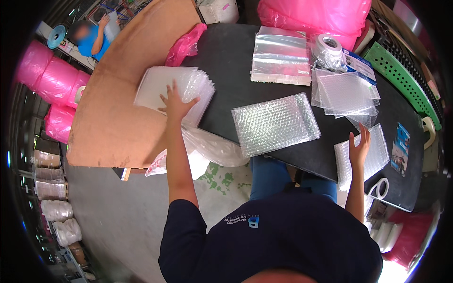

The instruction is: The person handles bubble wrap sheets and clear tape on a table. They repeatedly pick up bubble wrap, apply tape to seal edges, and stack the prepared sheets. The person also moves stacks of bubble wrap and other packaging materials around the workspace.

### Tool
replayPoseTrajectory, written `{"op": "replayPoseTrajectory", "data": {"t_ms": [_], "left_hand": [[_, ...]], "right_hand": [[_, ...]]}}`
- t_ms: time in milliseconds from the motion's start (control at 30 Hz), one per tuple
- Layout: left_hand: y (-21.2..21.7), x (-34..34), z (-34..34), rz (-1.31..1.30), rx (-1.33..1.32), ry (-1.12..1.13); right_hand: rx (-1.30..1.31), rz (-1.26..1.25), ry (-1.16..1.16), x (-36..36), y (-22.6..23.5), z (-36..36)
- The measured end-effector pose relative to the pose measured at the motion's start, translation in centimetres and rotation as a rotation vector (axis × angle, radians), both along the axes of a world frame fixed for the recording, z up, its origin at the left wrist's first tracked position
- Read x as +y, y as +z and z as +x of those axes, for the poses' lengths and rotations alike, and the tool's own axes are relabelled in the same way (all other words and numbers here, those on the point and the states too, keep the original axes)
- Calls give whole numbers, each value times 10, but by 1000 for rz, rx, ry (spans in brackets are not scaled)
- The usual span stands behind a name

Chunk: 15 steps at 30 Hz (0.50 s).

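My left hand (pixel 178 103), fingers spread, rests on or just above a stack of clear bubble-wrap sheets or bags (pixel 155 85) at the left. The stack lies across the brown board and the black table. My right hand (pixel 359 145) is over a smaller white bubble-wrap stack (pixel 376 153) at the table's right front, fingers apart and pointing up; contact with the stack cannot be made out. Between my hands lies a pile of silvery bubble-wrap bags (pixel 277 123). Behind my right hand are loose clear bubble bags (pixel 347 92), fanned out and overlapping.
Clear flat plastic bags (pixel 281 54) lie at the back, beside tape rolls (pixel 329 45). A green perforated rack (pixel 396 78) stands at right, near a leaflet (pixel 400 148). Another tape roll (pixel 381 188) sits at the front edge. A plastic bag (pixel 214 146) hangs in front. A person (pixel 92 42) works far left.
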<state>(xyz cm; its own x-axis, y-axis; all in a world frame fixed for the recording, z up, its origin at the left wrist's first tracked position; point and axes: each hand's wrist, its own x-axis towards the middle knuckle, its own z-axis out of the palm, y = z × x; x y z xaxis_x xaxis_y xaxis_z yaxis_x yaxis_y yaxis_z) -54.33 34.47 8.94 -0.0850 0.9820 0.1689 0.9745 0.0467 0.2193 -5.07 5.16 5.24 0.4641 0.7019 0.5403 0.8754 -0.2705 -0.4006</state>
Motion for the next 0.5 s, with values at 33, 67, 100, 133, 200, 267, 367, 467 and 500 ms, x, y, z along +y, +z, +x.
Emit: {"op": "replayPoseTrajectory", "data": {"t_ms": [33,67,100,133,200,267,367,467,500], "left_hand": [[-6,2,-5,-43,72,-19],[-8,4,-7,-84,141,-41],[-11,4,-10,-94,134,-43],[-11,5,-8,-100,128,-47],[-8,8,0,-108,138,-58],[-5,12,5,-149,166,-48],[-16,24,-8,-111,168,-124],[-28,19,-8,58,92,-185],[-21,6,12,148,50,-197]], "right_hand": [[-28,-47,-23,-3,-5,1],[-60,-91,-49,-6,-12,4],[-92,-134,-75,-11,-19,7],[-48,-202,-107,-19,-28,11],[9,-349,-210,-37,-48,15],[48,-450,-262,-42,-51,8],[-7,-403,-245,-46,-64,2],[37,-139,-263,-49,-55,9],[-3,-5,-377,-56,-53,14]]}}
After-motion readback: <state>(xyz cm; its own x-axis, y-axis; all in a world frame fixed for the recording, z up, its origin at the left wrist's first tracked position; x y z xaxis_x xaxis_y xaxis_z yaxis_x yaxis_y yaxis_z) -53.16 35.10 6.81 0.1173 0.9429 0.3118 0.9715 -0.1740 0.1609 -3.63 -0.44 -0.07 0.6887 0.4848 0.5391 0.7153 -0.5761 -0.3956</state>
